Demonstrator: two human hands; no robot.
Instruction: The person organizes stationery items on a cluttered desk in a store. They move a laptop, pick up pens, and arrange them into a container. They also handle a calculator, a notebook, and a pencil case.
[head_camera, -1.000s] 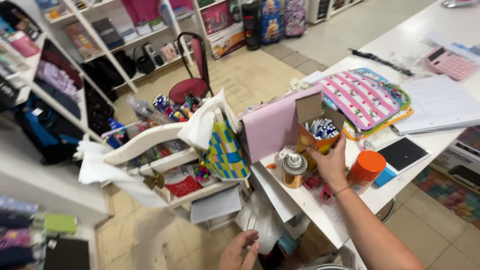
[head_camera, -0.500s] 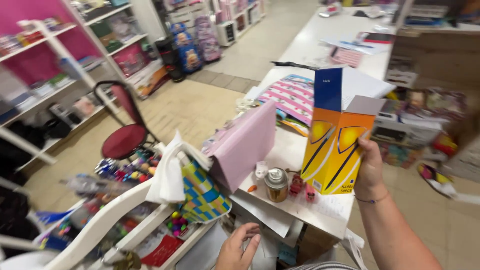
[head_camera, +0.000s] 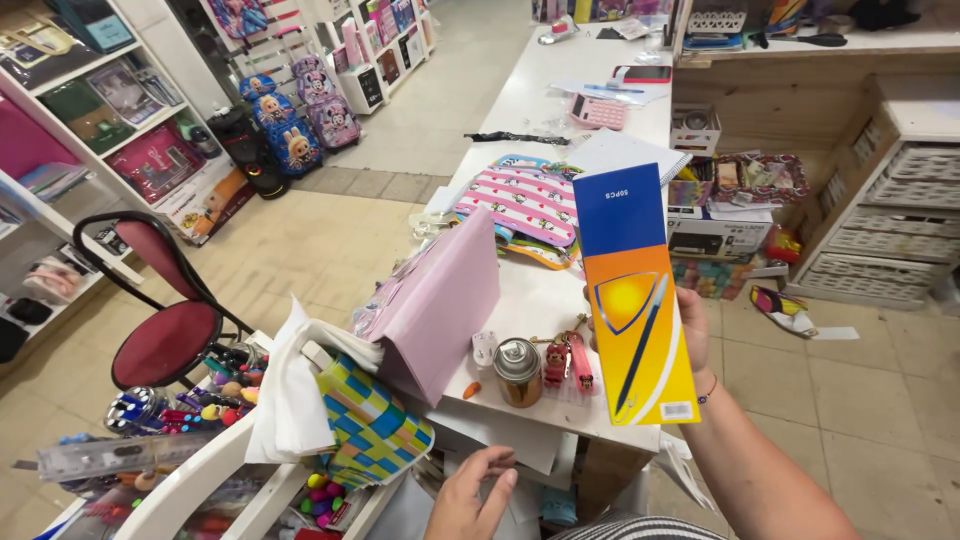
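Observation:
My right hand (head_camera: 692, 335) holds up a tall flat box (head_camera: 635, 295), blue at the top and orange-yellow below, with a pen pictured on it. It hangs upright over the near end of a long white table (head_camera: 545, 290). My left hand (head_camera: 470, 495) is low at the bottom edge, fingers loosely spread, touching white papers (head_camera: 495, 435) under the table's edge. On the table by the box stand a small metal can (head_camera: 518, 372) and a red stapler (head_camera: 578, 360). A pink folder (head_camera: 440, 300) stands tented to the left.
A striped pink pouch (head_camera: 525, 205), a notebook (head_camera: 625, 155) and a pink calculator (head_camera: 598, 110) lie farther along the table. A white rack (head_camera: 200, 480) with a checkered bag (head_camera: 375, 425) and toys is at lower left. A red chair (head_camera: 165, 340) stands left; wooden shelves (head_camera: 880, 180) at the right.
The box in my right hand has turned its flat closed face toward me and risen slightly. My view has swung right along the table. My left hand has edged up toward the papers.

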